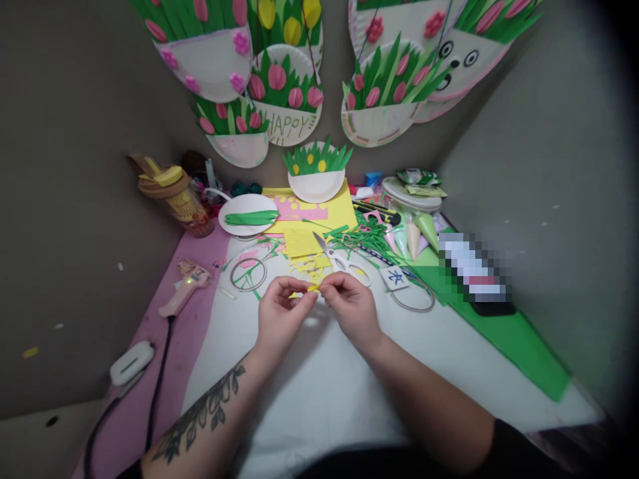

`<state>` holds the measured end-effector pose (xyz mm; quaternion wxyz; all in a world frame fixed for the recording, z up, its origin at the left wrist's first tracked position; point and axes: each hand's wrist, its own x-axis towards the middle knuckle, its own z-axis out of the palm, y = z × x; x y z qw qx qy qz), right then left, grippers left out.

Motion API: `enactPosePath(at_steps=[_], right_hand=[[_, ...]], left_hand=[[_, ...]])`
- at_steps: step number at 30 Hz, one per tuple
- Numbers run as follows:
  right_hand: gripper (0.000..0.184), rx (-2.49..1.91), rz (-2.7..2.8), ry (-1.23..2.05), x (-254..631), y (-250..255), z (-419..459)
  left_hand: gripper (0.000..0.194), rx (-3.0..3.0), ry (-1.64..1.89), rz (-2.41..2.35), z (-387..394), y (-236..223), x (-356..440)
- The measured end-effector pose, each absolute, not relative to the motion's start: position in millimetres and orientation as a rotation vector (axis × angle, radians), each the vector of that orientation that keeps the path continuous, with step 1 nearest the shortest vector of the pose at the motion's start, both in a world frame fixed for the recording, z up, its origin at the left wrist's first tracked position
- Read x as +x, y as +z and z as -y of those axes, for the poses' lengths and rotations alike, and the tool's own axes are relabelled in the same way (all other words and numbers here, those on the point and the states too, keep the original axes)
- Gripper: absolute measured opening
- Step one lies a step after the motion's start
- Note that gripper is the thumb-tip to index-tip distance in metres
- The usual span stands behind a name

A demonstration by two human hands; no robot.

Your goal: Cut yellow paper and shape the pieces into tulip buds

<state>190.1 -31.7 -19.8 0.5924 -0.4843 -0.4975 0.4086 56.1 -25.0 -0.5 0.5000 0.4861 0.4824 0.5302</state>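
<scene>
Head view shows the left hand (282, 309) and right hand (355, 311), each grip closed on a small yellow paper piece (313, 287) between them, yellow scraps (312, 261) at its 12 o'clock, where light, even pinching best prevents creasing.

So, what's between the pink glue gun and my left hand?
In the head view, a small pale stick, a grey ring and green strips lie between the glue gun and your left hand.

"HAPPY" on a hanging paper plate (294, 120)
</scene>
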Motion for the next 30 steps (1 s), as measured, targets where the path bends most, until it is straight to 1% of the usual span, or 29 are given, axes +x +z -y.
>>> enactPosePath(at_steps=[9, 30], right_hand=[[0.012, -1.125, 1.171, 0.912, 186.3, -21.1, 32.1], [0.018, -1.106, 1.015, 1.072, 174.4, -24.5, 37.2]], left_hand=[[0.022, 1.153, 1.293, -1.164, 24.3, -4.5, 57.1], [0.019, 1.209, 1.322, -1.206, 27.4, -7.3, 59.1]])
